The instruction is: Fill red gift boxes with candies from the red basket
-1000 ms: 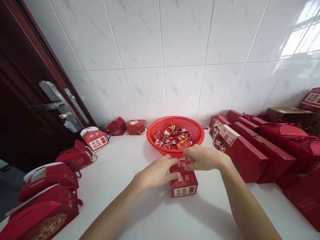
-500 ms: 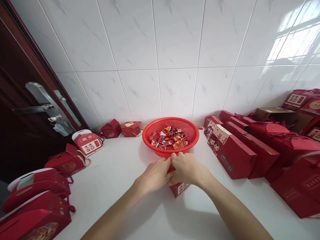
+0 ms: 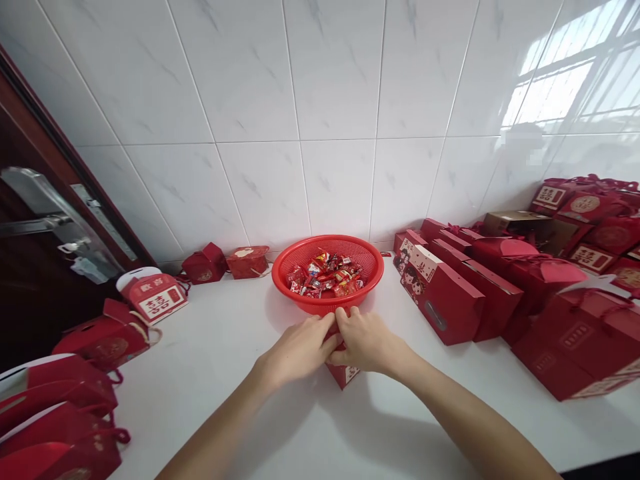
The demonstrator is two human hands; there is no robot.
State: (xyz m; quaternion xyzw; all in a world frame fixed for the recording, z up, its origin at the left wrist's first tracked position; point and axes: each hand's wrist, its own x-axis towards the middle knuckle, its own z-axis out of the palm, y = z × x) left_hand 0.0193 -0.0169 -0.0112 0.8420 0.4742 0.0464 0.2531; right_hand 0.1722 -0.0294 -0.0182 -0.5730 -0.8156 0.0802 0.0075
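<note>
A small red box [image 3: 343,377] with a pale printed panel stands on the white table, mostly covered by both hands. From the left, my left hand [image 3: 299,343] has its fingers closed on the top of the box. My right hand [image 3: 365,339] grips the same top from the right, its fingertips touching those of the left. Just behind the hands sits a red perforated basket [image 3: 376,275] holding several wrapped candies [image 3: 327,273].
Red gift boxes [image 3: 160,298] line the left side by a dark door [image 3: 30,267]. Two small boxes [image 3: 204,264] stand by the tiled wall. Tall red boxes [image 3: 450,293] and a red bag [image 3: 575,340] fill the right, with stacked boxes [image 3: 593,207] behind.
The view has turned to the right, so the basket, boxes and door appear farther left. Both hands remain on the small box.
</note>
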